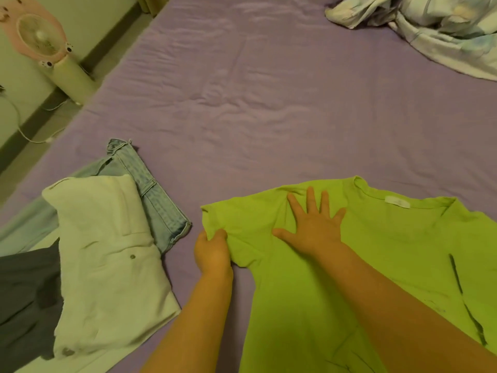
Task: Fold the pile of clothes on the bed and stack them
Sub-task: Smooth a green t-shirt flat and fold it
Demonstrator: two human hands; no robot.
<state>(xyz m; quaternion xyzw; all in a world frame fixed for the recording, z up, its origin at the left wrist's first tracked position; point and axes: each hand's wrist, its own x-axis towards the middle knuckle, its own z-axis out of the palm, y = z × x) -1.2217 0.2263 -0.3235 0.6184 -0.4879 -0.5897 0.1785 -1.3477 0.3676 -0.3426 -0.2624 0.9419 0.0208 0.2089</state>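
Folded jeans [150,195], white garment [107,254] beside T-shirt [376,265]

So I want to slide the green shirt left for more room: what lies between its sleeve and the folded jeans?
In the head view, only bare purple sheet lies between the green shirt sleeve, pinched by the left hand, and the folded jeans.

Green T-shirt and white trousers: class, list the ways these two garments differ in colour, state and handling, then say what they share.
The green T-shirt lies spread open; the white trousers are folded. The left hand grips the T-shirt's sleeve and the right hand presses flat on it; no hand touches the trousers. The T-shirt lies on the purple sheet; the trousers rest partly on the blue jeans. Both are on the bed.
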